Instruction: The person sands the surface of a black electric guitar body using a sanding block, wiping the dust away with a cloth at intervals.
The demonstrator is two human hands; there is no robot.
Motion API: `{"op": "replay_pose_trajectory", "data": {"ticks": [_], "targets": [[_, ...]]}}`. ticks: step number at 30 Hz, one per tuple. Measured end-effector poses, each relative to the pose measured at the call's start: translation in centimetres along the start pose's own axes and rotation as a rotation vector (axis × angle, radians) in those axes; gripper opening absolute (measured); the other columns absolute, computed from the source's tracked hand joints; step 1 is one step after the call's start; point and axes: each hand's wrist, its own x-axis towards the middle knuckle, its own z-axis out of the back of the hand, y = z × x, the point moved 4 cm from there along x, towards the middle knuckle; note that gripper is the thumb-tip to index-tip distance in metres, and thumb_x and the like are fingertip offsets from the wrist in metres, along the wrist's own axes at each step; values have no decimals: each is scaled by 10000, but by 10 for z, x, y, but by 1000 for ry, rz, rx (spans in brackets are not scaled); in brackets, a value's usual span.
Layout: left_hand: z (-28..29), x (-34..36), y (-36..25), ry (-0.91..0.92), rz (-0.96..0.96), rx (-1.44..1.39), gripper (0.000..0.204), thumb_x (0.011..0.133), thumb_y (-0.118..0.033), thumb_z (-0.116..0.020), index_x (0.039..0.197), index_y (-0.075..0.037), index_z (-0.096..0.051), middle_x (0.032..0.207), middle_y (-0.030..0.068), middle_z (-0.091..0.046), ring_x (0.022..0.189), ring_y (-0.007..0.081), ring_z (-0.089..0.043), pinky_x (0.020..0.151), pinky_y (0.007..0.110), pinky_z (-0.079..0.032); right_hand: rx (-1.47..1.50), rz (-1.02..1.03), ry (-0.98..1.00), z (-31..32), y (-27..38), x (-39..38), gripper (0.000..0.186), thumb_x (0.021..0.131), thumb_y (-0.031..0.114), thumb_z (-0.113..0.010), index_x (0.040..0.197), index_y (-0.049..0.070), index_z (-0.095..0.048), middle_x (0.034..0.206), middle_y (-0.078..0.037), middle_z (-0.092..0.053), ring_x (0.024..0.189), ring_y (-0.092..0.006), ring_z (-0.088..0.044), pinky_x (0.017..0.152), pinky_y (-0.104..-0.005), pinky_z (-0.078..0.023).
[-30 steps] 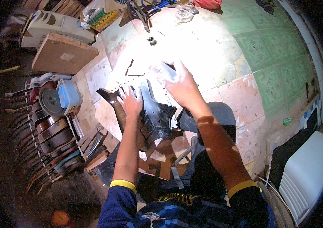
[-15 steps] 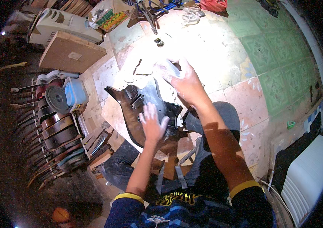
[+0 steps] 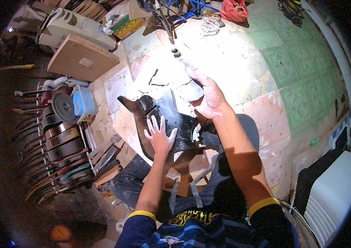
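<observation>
Guitar body [image 3: 171, 106]; left hand [image 3: 160, 137], spread, has shifted lower on it, likely steadying; right hand [image 3: 213, 99] beside it grips pale sheet [image 3: 190, 91]

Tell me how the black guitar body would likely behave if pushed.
The guitar body looks like one solid slab, so it is probably stiff. Its broad, flat shape makes rolling unlikely. Its glossy parts may feel slippery to the left hand.

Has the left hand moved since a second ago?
Yes: judged against the blue tub, the left hand has moved down the picture, along the guitar body.
</observation>
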Motion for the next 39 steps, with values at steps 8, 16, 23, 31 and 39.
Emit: {"op": "replay_pose_trajectory", "data": {"ticks": [8, 16, 23, 31, 39], "targets": [[0, 4, -11, -42, -39, -23, 881, 815, -629, -715, 1551, -221, -455, 1677, 201, -239, 1557, 405, -166, 1177, 686, -152, 134, -44, 133, -8, 1, -6, 435, 996, 297, -630, 1378, 92, -586, 1156, -92, -714, 995, -227, -706, 843, -397, -576], [-2, 8, -6, -120, -67, -66, 835, 783, -606, -753, 1485, -211, -534, 1668, 215, -248, 1549, 412, -186, 1167, 687, -175, 41, -1, 11, 0, 2, -5, 415, 965, 267, -677, 1330, 81, -612, 1140, -68, -704, 977, -198, -696, 869, -377, -566], [2, 6, 7, -148, -6, -64, 813, 784, -592, -765, 1485, -251, -537, 1671, 208, -238, 1543, 411, -196, 1172, 677, -178, -40, 62, -47, -1, 3, -4, 483, 984, 314, -639, 1414, 104, -575, 1194, -76, -701, 1008, -214, -686, 819, -373, -564], [2, 8, 12, -142, 3, -61, 777, 824, -607, -735, 1489, -261, -530, 1664, 226, -241, 1545, 418, -185, 1167, 690, -174, -22, 64, -21, -6, -1, -6, 392, 980, 251, -658, 1329, 84, -600, 1151, -53, -692, 1011, -173, -682, 877, -346, -558], [44, 20, -7, -203, -28, -1219, 618, 1051, -374, -501, 1509, 30, -409, 1475, 189, -495, 1274, 306, -562, 1110, 422, -405, -175, -90, 49, -6, -25, -16, 420, 1027, 263, -589, 1396, 65, -554, 1212, -96, -678, 1011, -210, -695, 879, -355, -574]]}}
